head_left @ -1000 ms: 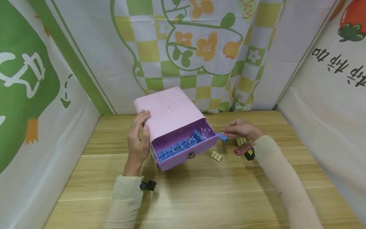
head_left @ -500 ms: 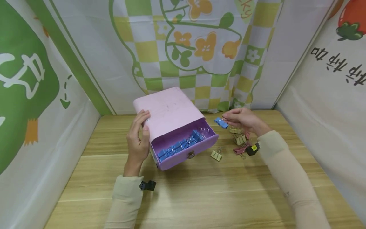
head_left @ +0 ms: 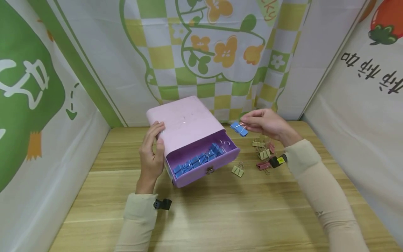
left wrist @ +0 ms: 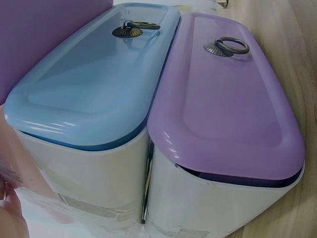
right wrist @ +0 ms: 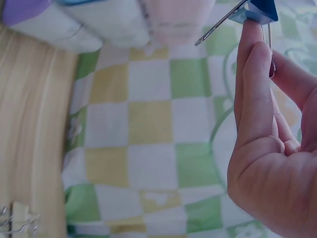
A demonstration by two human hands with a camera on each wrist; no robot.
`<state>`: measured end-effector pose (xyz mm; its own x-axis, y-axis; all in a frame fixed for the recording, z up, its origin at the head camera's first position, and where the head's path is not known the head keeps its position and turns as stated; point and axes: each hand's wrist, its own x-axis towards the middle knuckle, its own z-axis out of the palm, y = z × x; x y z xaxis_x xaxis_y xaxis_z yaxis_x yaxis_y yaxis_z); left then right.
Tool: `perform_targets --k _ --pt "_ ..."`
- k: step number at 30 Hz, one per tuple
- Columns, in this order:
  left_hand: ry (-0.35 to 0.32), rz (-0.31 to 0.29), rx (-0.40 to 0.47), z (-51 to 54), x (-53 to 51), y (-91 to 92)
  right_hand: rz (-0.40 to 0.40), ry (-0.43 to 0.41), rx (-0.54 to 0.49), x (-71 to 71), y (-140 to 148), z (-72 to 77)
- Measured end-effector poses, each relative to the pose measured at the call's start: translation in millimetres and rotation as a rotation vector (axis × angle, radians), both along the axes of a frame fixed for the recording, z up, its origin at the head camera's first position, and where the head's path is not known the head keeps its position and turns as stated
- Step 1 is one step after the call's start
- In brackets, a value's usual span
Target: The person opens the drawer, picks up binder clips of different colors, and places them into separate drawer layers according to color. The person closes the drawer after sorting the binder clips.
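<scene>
My right hand (head_left: 267, 124) pinches a blue binder clip (head_left: 238, 129) by its wire handle, up in the air beyond the drawer's right end. In the right wrist view that binder clip (right wrist: 261, 11) shows at the top edge, one wire handle sticking out. My left hand (head_left: 151, 155) grips the left side of a pink drawer box (head_left: 189, 120), fingertips over its top edge. Its top purple drawer (head_left: 193, 177) is pulled out, with a row of blue binder clips (head_left: 196, 161) inside. In the left wrist view, only part of the left hand (left wrist: 10, 218) shows.
One yellow-green binder clip (head_left: 238, 170) lies right of the drawer. Farther right are more yellow-green clips (head_left: 263, 154) and pink clips (head_left: 262, 165). A blue drawer (left wrist: 99, 89) and a lower purple drawer (left wrist: 228, 109) carry metal ring pulls. A checked curtain (head_left: 204, 91) hangs behind.
My right hand has risen away from the loose clips and shifted slightly left, carrying the blue binder clip up. The left hand and the drawer box have stayed in place.
</scene>
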<state>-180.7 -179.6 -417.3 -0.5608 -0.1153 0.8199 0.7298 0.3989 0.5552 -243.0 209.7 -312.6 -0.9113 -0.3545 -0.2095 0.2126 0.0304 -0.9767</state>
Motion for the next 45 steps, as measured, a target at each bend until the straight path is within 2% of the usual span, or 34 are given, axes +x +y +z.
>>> perform_targets --k 6,11,17,21,25,29,36,42,45 --pt "0.002 0.006 0.0 -1.1 0.2 -0.5 0.029 0.098 0.118 12.6 -21.9 17.4" --pt "-0.001 0.005 0.0 -2.7 0.0 0.3 0.102 0.159 0.215 26.1 -42.0 29.5" --pt "0.002 0.009 0.004 -4.7 0.8 0.7 0.187 0.211 0.311 42.8 -69.0 36.8" --pt "0.0 0.011 0.006 -4.4 1.1 0.9 0.244 0.209 0.29 47.4 -81.7 35.1" --pt "-0.001 0.007 0.005 -3.9 0.6 1.0 0.267 0.17 0.239 49.7 -90.5 30.0" --pt "-0.004 0.005 0.003 -3.7 0.3 1.2 0.262 0.134 0.198 51.2 -96.8 24.1" --pt "0.001 0.004 0.002 -2.7 0.4 1.1 0.201 0.106 0.164 55.9 -105.5 19.4" --pt "0.004 0.002 -0.003 -1.1 0.1 0.0 0.202 0.113 0.159 60.6 -106.6 19.9" --pt "0.007 0.002 -0.006 -0.1 -0.8 -0.8 0.204 0.143 0.192 61.0 -104.9 20.9"
